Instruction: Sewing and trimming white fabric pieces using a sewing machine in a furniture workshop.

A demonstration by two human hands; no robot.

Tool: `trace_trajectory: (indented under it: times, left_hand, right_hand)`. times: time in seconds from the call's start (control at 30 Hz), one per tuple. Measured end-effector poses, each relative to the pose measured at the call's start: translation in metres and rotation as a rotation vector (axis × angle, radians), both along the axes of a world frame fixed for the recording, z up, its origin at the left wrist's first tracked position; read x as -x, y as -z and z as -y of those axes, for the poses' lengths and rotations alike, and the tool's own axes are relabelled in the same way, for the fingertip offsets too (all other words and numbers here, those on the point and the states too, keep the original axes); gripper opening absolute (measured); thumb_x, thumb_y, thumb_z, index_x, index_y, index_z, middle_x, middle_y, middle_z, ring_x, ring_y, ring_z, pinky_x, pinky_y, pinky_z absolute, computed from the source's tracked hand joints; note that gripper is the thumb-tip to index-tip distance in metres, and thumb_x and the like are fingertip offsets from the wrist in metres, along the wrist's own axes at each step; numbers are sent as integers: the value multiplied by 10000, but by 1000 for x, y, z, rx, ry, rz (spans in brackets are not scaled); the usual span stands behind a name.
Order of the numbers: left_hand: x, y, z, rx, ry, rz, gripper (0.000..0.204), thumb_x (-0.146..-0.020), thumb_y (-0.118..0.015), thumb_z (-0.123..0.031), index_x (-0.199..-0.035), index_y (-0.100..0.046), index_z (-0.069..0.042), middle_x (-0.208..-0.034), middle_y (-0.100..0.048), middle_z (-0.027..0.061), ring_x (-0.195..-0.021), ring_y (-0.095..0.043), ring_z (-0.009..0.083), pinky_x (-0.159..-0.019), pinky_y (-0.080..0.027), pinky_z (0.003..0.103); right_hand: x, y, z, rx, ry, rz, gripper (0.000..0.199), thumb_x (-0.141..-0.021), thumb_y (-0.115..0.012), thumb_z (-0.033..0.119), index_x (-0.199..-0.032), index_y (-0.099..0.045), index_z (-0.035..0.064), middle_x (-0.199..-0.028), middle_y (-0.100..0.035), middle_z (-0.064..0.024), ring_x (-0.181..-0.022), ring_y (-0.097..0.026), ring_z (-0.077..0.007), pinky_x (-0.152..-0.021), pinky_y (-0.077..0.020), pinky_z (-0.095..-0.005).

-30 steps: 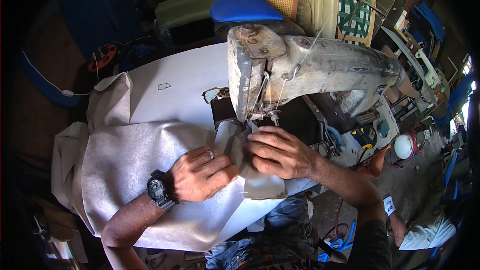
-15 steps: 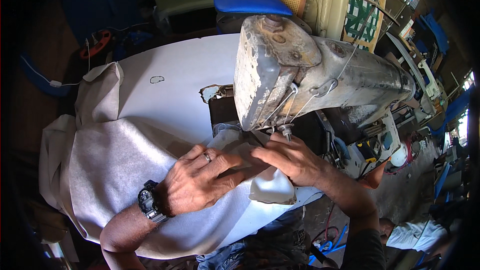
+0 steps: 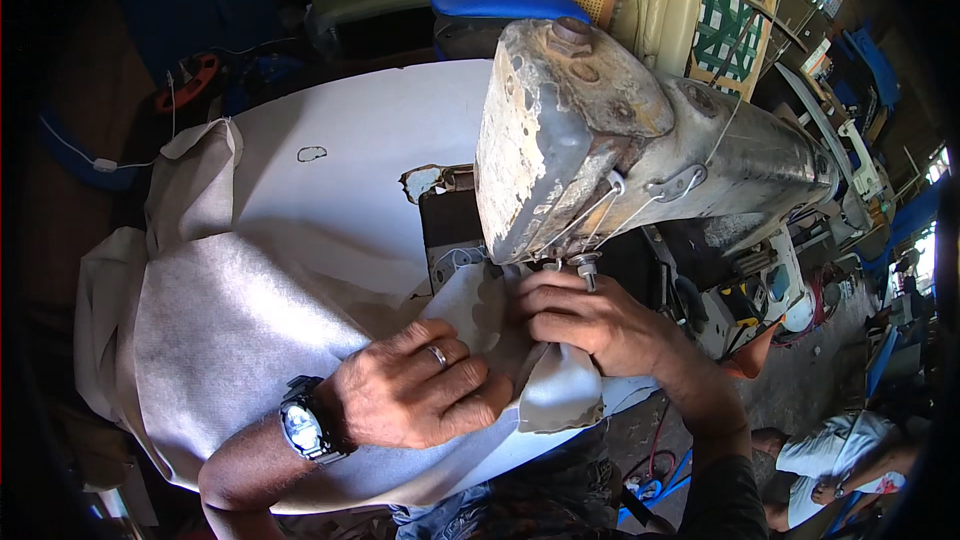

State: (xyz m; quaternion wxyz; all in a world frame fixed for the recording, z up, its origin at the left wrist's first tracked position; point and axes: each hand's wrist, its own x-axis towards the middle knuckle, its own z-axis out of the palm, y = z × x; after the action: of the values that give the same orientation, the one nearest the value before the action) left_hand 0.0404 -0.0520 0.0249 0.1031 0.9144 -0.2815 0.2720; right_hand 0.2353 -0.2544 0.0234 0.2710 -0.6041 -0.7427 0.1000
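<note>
The left hand [image 3: 420,395] lies flat on the grey fabric [image 3: 230,340], while the right hand [image 3: 585,325] pinches its edge just below the sewing machine [image 3: 600,140] needle.

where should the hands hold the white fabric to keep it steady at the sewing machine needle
Probably flat from above, not pinched: the white fabric lies spread on the table. Left hand presses palm-down on the broad left part; right hand holds the folded edge just before the needle, under the sewing machine head.
</note>
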Motion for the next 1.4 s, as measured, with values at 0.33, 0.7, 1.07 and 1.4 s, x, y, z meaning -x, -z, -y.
trace_trajectory:
  times: [0.33,0.7,1.07,1.4]
  left_hand:
    - [-1,-4,-7,122,-199,-382,430,-813,-744,-202,-1212,-689,-51,-1049,-711,93,-784,-720,215,-661,-602,349]
    - [-20,11,-9,-21,-34,-348,328,-872,-644,-88,-1190,-638,-5,-1265,-669,181,-1237,-642,317,-1142,-466,462]
    - [-14,2,6,13,-131,-415,473,-799,-739,-126,-1249,-679,7,-1278,-644,147,-1225,-608,294,-1084,-493,418]
    - [-13,11,7,-10,-157,-396,460,-807,-735,-150,-1245,-686,-15,-1307,-644,132,-1272,-591,292,-1165,-425,454]
  right_hand:
    - [2,13,3,-153,59,23,219,-802,-751,87,-979,-634,33,-1039,-714,-87,-1087,-687,-267,-842,-609,-391]
    - [2,6,7,-85,106,89,195,-797,-778,67,-945,-662,15,-1033,-731,-112,-1110,-704,-272,-837,-619,-385]
    - [-4,9,10,-112,30,-31,248,-766,-783,37,-993,-681,34,-1053,-691,-99,-1011,-709,-266,-845,-604,-373]
    - [-7,15,11,-148,25,13,273,-760,-809,50,-999,-684,12,-1095,-714,-146,-1005,-739,-295,-812,-622,-388]
